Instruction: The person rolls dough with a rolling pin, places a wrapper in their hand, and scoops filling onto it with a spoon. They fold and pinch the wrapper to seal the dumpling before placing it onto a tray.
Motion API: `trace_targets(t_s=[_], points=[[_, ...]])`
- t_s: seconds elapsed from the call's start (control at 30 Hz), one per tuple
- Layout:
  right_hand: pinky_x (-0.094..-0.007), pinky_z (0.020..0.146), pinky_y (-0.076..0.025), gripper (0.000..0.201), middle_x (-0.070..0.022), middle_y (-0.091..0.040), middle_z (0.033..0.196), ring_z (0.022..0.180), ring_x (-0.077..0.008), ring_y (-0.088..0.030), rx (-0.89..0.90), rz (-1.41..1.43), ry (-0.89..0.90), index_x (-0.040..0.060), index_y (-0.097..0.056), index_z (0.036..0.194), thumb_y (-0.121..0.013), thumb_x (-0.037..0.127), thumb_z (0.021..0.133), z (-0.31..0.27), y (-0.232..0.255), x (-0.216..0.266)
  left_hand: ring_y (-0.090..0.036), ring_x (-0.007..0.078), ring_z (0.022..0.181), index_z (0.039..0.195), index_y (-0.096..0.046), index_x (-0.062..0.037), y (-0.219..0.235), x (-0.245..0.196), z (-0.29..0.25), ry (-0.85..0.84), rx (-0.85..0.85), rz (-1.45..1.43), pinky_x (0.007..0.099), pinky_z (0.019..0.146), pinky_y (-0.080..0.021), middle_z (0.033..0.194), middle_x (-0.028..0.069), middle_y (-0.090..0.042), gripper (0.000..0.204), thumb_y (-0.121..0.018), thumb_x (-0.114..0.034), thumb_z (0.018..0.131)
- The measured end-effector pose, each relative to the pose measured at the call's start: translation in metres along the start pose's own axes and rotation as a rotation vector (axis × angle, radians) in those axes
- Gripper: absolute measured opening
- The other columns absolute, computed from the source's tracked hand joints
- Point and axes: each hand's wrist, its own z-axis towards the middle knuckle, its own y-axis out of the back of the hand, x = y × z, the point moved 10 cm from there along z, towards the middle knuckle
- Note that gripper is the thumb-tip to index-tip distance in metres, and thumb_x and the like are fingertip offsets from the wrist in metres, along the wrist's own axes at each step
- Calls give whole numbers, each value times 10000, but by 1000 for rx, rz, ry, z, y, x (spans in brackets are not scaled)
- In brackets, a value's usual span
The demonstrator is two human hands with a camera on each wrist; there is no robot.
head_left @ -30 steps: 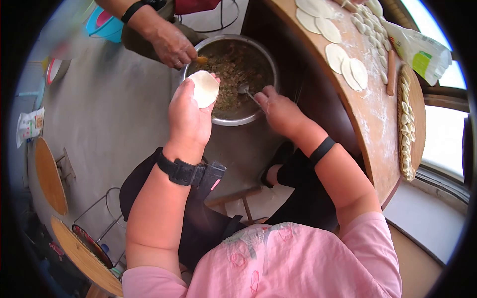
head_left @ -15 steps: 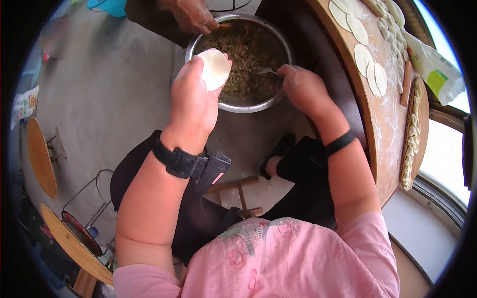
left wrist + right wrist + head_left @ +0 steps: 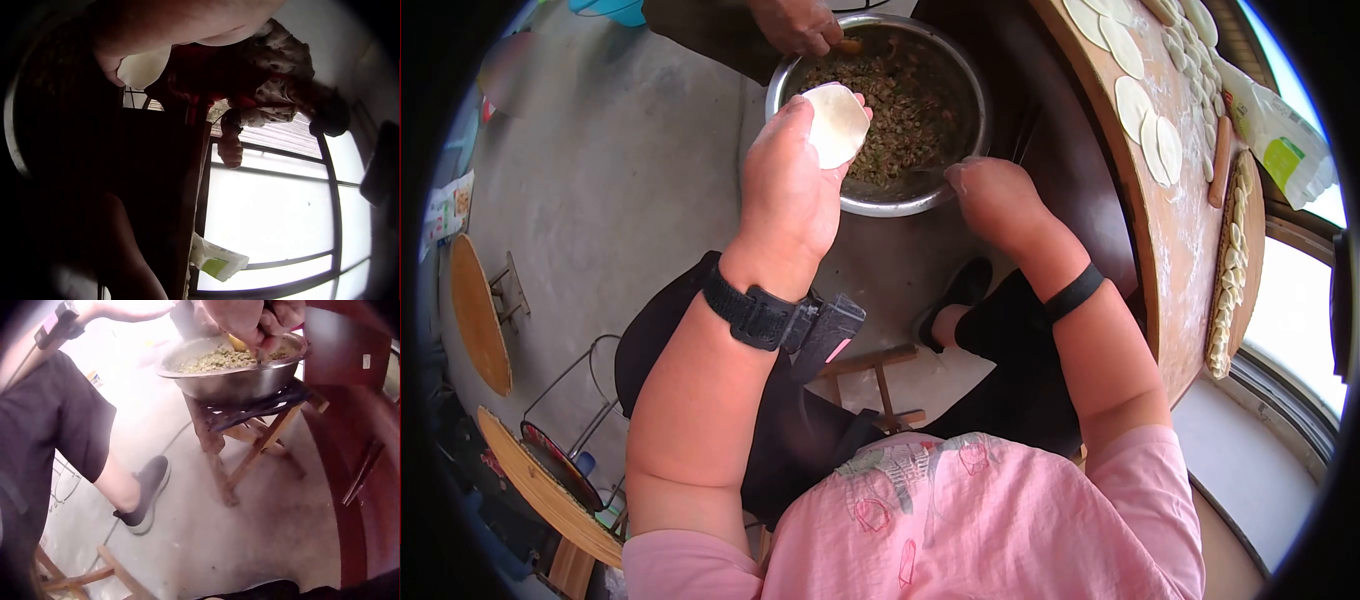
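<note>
My left hand (image 3: 792, 185) holds a round white dumpling wrapper (image 3: 837, 126) over the near left side of a metal bowl (image 3: 892, 209). Its thumb lies along the wrapper's left edge, and fingertips show beyond the right edge. In the left wrist view the wrapper (image 3: 145, 67) is a pale disc beside the dark hand. My right hand (image 3: 1000, 195) grips a spoon at the bowl's right rim; the spoon is mostly hidden by the fingers and filling. Chopped greenish-brown filling (image 3: 900, 120) covers the bowl's bottom. Another person's hand (image 3: 793, 25) holds an orange-yellow tool (image 3: 850, 46) at the far rim.
The bowl stands on a wooden folding stool (image 3: 219, 462). To the right, a floured wooden table (image 3: 1190, 235) bears flat wrappers (image 3: 1133, 108), dough pieces, a rolling pin (image 3: 1221, 160), a plastic bag (image 3: 1280, 140) and a row of folded dumplings (image 3: 1230, 270). Round stool tops (image 3: 480, 315) are at left.
The right hand has drawn back toward the near right rim, and the spoon now barely shows. The left hand still holds the wrapper. The head view has shifted.
</note>
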Motion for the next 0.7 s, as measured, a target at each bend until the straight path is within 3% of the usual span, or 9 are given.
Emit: trace_targets(t_s=[0.13, 0.23, 0.43, 0.53, 0.63, 0.7], points=[[-447, 775, -560, 161, -138, -706, 953, 917, -334, -690, -97, 154, 11, 79, -721, 883, -563, 68, 854, -1, 9, -4, -627, 328, 1141, 1312, -465, 78, 0, -1, 1, 21, 13, -25, 431, 1036, -487, 1240, 231, -611, 356, -409, -171, 1064], [-451, 787, -558, 173, -144, -710, 976, 922, -341, -689, -155, 63, -18, 71, -727, 900, -560, 70, 855, 4, 10, -10, -621, 340, 1150, 1313, -468, 89, 0, -1, 1, 16, 13, -23, 433, 1039, -487, 1251, 245, -605, 373, -412, -182, 1063], [-445, 824, -551, 210, -149, -714, 994, 957, -341, -688, 72, 119, -55, 66, -739, 961, -557, 59, 857, 14, -11, 1, -609, 361, 1169, 1315, -470, 108, 1, -3, 2, 6, 9, -30, 436, 1050, -482, 1263, 267, -599, 402, -409, -202, 1067], [-440, 861, -545, 251, -159, -718, 1018, 996, -344, -682, 33, 256, -84, 70, -747, 1020, -553, 65, 862, 13, -4, 2, -607, 358, 1171, 1308, -476, 105, 2, -5, 2, -7, -4, -15, 437, 1054, -479, 1256, 264, -603, 397, -409, -204, 1068], [-433, 908, -533, 295, -165, -719, 1067, 1046, -347, -672, -12, 177, -52, 80, -750, 1081, -544, 69, 870, 19, -9, 3, -604, 356, 1176, 1300, -481, 104, 3, -6, 2, -22, -11, -5, 438, 1059, -474, 1254, 262, -605, 393, -409, -206, 1068], [-435, 921, -529, 307, -161, -717, 1081, 1067, -349, -664, 38, 277, -90, 83, -747, 1098, -528, 69, 883, 21, -21, 2, -601, 357, 1179, 1295, -485, 105, 5, -7, 4, -34, -14, -13, 438, 1062, -471, 1250, 261, -607, 392, -412, -207, 1068]])
